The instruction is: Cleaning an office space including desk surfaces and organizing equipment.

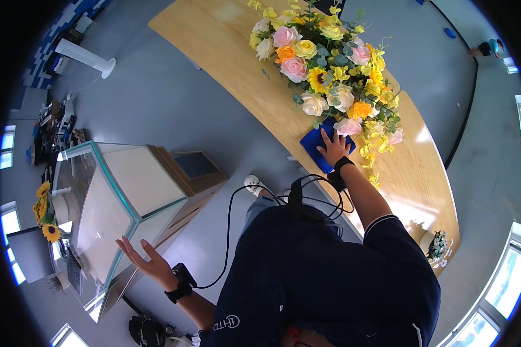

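My right hand (336, 149) lies spread on a folded blue cloth (314, 142), pressing it against the light wooden counter (243, 63). The cloth sits at the near edge of a large flower arrangement (330, 69) of pink, white and yellow roses with a sunflower; some blooms overhang the cloth. My left hand (146, 261) is held out to the left, fingers apart and with nothing in it, beside a glass-topped display case (134, 217). Black straps with small devices circle both wrists, and a black cable (230, 231) runs from the left one toward my chest.
Sunflowers (47, 214) stand beyond the glass case. A potted plant with small white flowers (439, 247) is at the counter's right end. A white column-shaped appliance (87, 58) stands on the grey floor at far left. Another person (490, 48) is at the far right.
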Demonstrator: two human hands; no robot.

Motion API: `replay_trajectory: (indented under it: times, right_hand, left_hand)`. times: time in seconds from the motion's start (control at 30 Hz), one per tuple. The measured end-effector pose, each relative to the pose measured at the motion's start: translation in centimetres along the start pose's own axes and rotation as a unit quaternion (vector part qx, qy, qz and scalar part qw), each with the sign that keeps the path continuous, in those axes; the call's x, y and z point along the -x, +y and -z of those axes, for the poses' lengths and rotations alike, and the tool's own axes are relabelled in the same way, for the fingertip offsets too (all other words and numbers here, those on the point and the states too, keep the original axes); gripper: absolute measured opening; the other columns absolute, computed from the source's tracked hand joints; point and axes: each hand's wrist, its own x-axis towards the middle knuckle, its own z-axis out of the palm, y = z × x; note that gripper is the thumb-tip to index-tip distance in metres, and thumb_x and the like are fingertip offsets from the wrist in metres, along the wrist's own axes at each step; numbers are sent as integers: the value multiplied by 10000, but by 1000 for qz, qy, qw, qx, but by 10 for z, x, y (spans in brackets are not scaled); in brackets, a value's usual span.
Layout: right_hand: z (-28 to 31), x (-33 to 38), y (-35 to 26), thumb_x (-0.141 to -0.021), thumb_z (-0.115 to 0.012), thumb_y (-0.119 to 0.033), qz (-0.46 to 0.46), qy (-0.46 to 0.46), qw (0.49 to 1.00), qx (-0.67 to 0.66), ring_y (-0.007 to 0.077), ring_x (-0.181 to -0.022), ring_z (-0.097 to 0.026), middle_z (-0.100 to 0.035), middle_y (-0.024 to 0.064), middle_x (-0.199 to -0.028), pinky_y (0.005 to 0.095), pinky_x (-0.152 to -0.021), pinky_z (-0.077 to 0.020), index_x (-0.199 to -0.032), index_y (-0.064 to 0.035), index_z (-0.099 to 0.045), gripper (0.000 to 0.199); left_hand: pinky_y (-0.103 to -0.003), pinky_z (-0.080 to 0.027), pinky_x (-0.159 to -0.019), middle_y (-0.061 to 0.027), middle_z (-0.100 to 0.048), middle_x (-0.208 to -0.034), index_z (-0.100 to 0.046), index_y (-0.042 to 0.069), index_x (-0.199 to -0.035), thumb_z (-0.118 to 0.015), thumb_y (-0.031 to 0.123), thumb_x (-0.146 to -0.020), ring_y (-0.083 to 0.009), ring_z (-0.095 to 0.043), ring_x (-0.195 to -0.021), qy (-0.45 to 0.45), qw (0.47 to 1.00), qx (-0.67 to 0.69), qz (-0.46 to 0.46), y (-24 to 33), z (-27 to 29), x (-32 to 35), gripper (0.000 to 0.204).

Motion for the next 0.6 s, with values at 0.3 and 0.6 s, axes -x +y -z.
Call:
replay_trajectory:
  times: [0.3, 0.6]
  right_hand:
    - [5, -38, 13, -752, -483, -513, -32, 1, 999, -17, 358, -1256, -108, -167, 154, -1363, 568, -954, -145, -1321, -297, -155, 691]
    - [-6, -35, 7, -704, -521, -549, -14, 42, 999, 0, 363, -1249, -128, -151, 163, -1365, 559, -964, -115, -1297, -302, -247, 698]
  left_hand:
    - [-448, -266, -963, -103, -356, -1285, -465, 87, -1144, -482, 210, -832, -284, -327, -1185, 26, 998, -43, -34, -28, -20, -51, 335]
    - [-413, -298, -939, -104, -401, -1251, -494, 36, -1088, -457, 216, -849, -284, -368, -1149, 34, 998, -50, -12, -49, -35, -73, 302]
